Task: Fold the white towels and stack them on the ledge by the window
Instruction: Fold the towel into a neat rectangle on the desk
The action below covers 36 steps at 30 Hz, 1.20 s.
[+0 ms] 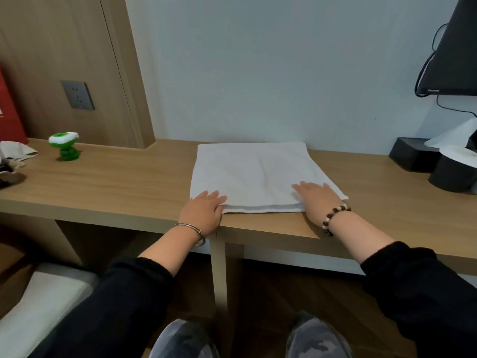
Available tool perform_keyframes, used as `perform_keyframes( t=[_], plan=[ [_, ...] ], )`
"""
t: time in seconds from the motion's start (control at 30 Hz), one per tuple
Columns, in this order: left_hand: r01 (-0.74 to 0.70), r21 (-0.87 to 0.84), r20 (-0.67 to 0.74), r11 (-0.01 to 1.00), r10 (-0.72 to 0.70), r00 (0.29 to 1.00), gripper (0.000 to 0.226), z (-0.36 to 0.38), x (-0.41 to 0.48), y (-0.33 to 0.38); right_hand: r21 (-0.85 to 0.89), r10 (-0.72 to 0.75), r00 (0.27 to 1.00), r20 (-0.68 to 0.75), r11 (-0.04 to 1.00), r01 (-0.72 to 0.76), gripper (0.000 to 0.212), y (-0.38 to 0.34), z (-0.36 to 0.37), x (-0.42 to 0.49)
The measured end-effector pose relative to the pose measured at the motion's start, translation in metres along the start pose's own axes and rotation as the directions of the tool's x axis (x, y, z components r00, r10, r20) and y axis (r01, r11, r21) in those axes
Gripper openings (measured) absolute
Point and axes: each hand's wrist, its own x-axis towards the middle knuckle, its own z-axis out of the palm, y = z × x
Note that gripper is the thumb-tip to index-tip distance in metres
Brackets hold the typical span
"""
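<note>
A white towel (254, 171) lies folded in layers on the wooden desk (116, 182), its far edge against the wall. My left hand (204, 210) rests flat at the towel's near left corner, fingers spread over the edge. My right hand (316, 197) lies palm down on the near right part of the towel, fingers apart. Neither hand grips the cloth. A metal bangle circles my left wrist and a bead bracelet my right.
A green and white toy (65, 147) stands at the desk's left, with a red box (10, 112) and crumpled cloth (18, 151) beyond. Black containers (438, 164) with tissue sit at the right under a monitor (454, 52). A white cushion (38, 301) is at lower left.
</note>
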Motion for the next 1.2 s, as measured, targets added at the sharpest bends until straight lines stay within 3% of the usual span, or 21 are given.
perform_keyframes(
  t=[0.1,0.2,0.33,0.47,0.53,0.7,0.8,0.93,1.0,1.13,1.2],
  plan=[
    [-0.003,-0.017,-0.022,1.000,0.003,1.000,0.042,0.004,0.000,-0.003,-0.007,-0.076,0.997,-0.016,0.997,0.076,0.041,-0.028,0.005,0.002],
    [-0.017,-0.020,-0.036,1.000,0.016,0.999,0.042,0.004,0.000,-0.004,0.054,-0.092,0.983,-0.162,0.993,0.102,0.044,-0.031,0.014,-0.003],
    [-0.032,-0.022,-0.027,0.999,0.032,0.999,0.040,0.001,-0.002,-0.003,0.117,-0.097,0.994,-0.049,0.988,0.102,0.059,-0.019,0.027,-0.007],
    [-0.111,0.390,-0.013,0.914,0.126,0.992,0.039,-0.016,-0.002,-0.011,0.074,-0.073,0.996,-0.054,0.994,0.077,0.063,-0.018,0.028,-0.003],
    [-0.124,0.497,-0.018,0.859,0.153,0.988,0.038,-0.022,-0.004,-0.013,0.064,-0.067,0.996,-0.062,0.995,0.071,0.061,-0.019,0.028,-0.002],
    [-0.011,0.637,0.073,0.771,-0.046,0.996,0.026,-0.032,-0.009,0.018,0.087,-0.072,0.995,-0.070,0.993,0.078,0.051,-0.016,0.032,-0.002],
    [-0.104,0.544,0.075,0.833,0.076,0.994,0.030,-0.027,0.003,0.050,0.081,-0.081,0.993,-0.086,0.993,0.088,0.044,-0.016,0.032,-0.002],
    [-0.268,0.243,0.037,0.932,0.267,0.963,0.025,-0.012,0.013,0.076,0.061,-0.094,0.992,-0.085,0.993,0.100,0.040,-0.016,0.023,-0.002],
    [-0.282,0.274,0.013,0.920,0.289,0.957,0.024,-0.006,0.016,0.076,0.047,-0.085,0.991,-0.102,0.995,0.090,0.040,-0.015,0.015,0.000],
    [-0.278,0.292,0.023,0.915,0.283,0.959,0.021,-0.004,0.020,0.072,-0.037,-0.132,0.952,-0.277,0.991,0.127,0.043,-0.019,0.018,-0.008],
    [-0.294,0.281,0.014,0.914,0.303,0.953,0.021,-0.002,0.019,0.072,-0.027,-0.164,0.955,-0.247,0.986,0.162,0.036,-0.019,0.027,-0.015]
  ],
)
